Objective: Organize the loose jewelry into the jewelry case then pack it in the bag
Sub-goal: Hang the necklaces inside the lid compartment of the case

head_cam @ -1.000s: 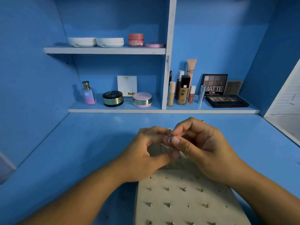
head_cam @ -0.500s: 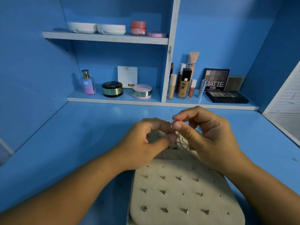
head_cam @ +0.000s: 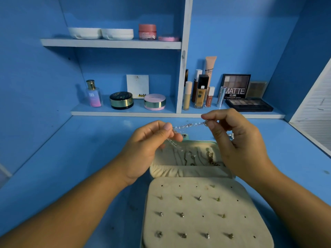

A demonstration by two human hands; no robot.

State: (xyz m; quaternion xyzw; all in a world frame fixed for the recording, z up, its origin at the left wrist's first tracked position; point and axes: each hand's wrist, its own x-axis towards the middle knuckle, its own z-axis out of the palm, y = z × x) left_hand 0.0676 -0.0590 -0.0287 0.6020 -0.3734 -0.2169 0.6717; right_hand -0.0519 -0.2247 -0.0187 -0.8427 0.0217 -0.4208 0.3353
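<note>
While both hands hover above the far half of the open cream padded fabric jewelry case [head_cam: 197, 224], a thin silvery beaded chain [head_cam: 188, 125] hangs stretched between them. The left hand [head_cam: 148, 149] pinches the chain between thumb and forefinger, with the remaining fingers curled, and a loose length drops from that pinch towards the case's far half. The right hand [head_cam: 238, 140], held slightly higher and to the right above the case, nips the chain's other end between thumb and forefinger. Rows of small metal stud earrings [head_cam: 181, 214] sit pushed into the holes of the case's near panel. Several dark thin necklaces [head_cam: 192, 157] lie against the far half of the case, above a gathered pocket. Under the case lies the flat blue painted desk top [head_cam: 71, 158]. Beyond the case, on a low blue shelf [head_cam: 125, 113], stand a black eyeshadow palette marked MATTE [head_cam: 235, 86], an amber foundation bottle with a black cap [head_cam: 200, 92] and a round pink-lidded compact [head_cam: 155, 102].
</note>
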